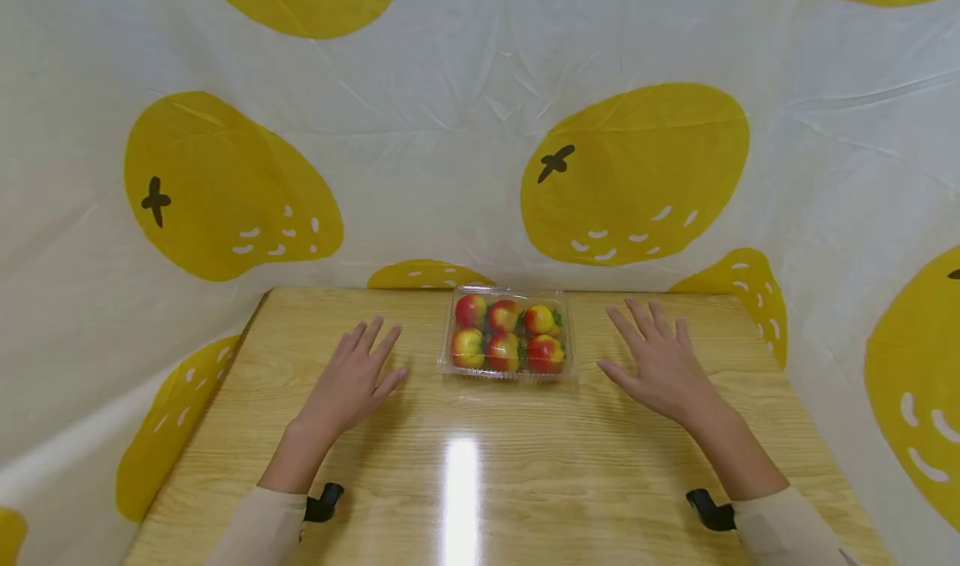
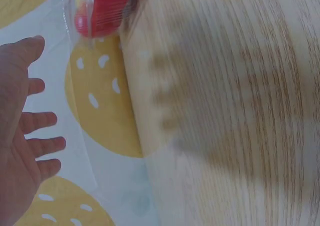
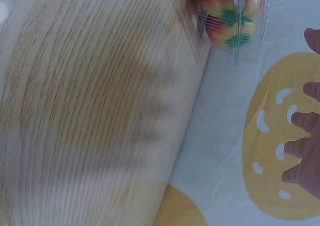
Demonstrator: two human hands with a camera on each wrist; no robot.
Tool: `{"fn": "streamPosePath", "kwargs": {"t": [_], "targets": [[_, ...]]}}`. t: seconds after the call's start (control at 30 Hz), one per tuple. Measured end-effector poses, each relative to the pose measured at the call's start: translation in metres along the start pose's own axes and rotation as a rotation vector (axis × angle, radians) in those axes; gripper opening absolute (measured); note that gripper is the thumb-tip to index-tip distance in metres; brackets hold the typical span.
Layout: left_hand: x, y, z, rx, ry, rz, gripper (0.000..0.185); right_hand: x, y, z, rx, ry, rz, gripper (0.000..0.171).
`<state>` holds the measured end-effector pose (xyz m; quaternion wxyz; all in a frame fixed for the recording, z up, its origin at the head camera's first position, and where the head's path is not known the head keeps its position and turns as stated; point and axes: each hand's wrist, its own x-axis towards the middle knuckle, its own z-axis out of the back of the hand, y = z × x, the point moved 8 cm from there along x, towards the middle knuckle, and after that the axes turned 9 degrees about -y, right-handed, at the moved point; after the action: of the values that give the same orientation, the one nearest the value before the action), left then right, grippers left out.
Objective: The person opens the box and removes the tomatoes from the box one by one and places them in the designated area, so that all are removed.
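A clear plastic clamshell box (image 1: 507, 373) stands near the table's back edge, its lid down. Inside it several red and yellow fruits (image 1: 503, 352) sit in two rows, with bits of green beside them. To the left of the box my left hand (image 1: 352, 380) hovers over the wood, fingers spread, touching nothing. On the other side my right hand (image 1: 662, 372) is held likewise, fingers spread and apart from the box. Each wrist view catches only one end of the box, with red fruit (image 2: 107, 10) in the left one and red-yellow fruit (image 3: 227, 3) in the right one.
The wooden table (image 1: 570, 458) has a light grain and a bright reflection in its middle. A white cloth (image 1: 435, 191) printed with big yellow fruits hangs behind the table and along both sides. Black straps (image 1: 324, 503) show at the wrists.
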<state>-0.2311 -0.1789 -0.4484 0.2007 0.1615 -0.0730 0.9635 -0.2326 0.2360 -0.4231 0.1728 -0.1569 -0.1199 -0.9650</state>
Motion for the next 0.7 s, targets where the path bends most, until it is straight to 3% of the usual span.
{"fn": "streamPosePath", "kwargs": {"t": [0.2, 0.7], "targets": [[0.004, -0.003, -0.001, -0.037, -0.021, -0.032, 0.069, 0.01, 0.013, -0.003, 0.008, -0.001, 0.06, 0.081], [0.007, -0.002, -0.008, -0.217, -0.072, -0.035, 0.059, 0.028, 0.049, -0.02, 0.068, 0.012, 0.163, 0.079]]}}
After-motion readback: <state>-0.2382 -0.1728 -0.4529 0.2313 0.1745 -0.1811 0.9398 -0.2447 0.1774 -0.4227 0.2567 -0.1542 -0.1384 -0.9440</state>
